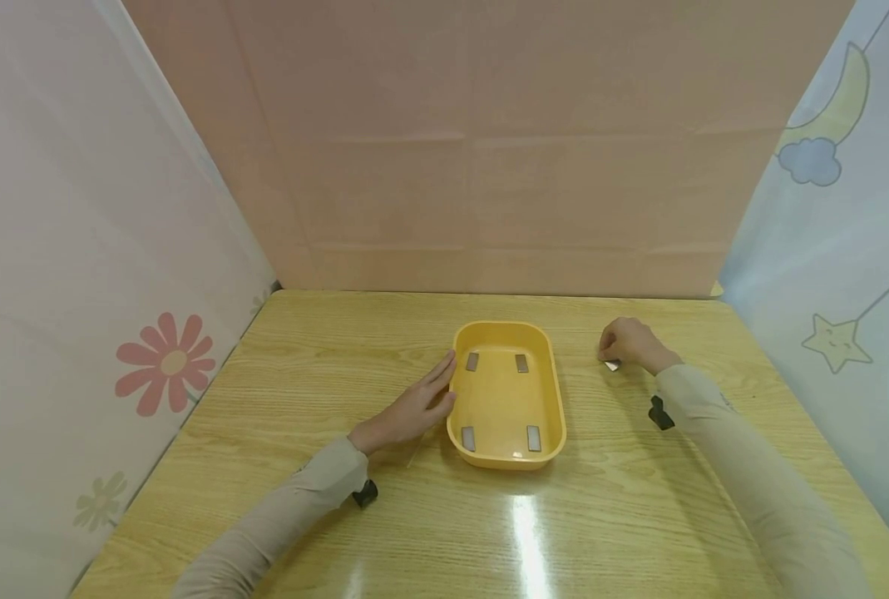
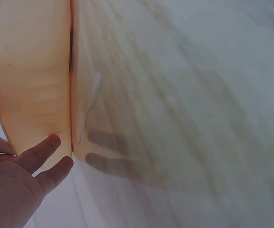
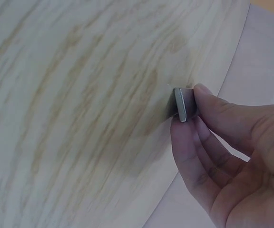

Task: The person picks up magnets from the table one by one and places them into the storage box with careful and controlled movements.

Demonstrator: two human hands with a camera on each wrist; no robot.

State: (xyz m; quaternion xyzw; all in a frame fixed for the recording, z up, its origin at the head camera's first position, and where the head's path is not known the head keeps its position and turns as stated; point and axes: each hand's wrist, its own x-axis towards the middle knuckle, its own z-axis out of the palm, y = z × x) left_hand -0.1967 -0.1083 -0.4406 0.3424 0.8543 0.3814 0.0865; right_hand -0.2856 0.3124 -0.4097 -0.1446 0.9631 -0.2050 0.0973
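Note:
A yellow rounded tray (image 1: 502, 391) stands on the wooden table, several small flat grey rectangular pieces lying near the corners of its floor. Against its left side rests my left hand (image 1: 417, 406), fingers extended; in the left wrist view the fingers (image 2: 49, 153) lie along the tray's outer wall (image 2: 30, 80). To the right of the tray, my right hand (image 1: 634, 343) pinches a small silver rectangular metal block (image 3: 181, 104) between thumb and fingers, low over the tabletop. The right wrist view shows the block's thin edge and one dark face.
The wooden table (image 1: 324, 349) reaches back to a pinkish cloth wall (image 1: 474, 166). Printed curtains hang on the left (image 1: 55, 249) and right. Below the tray, a bright reflection shines on the tabletop. A thin pale strand (image 1: 415, 452) lies left of the tray.

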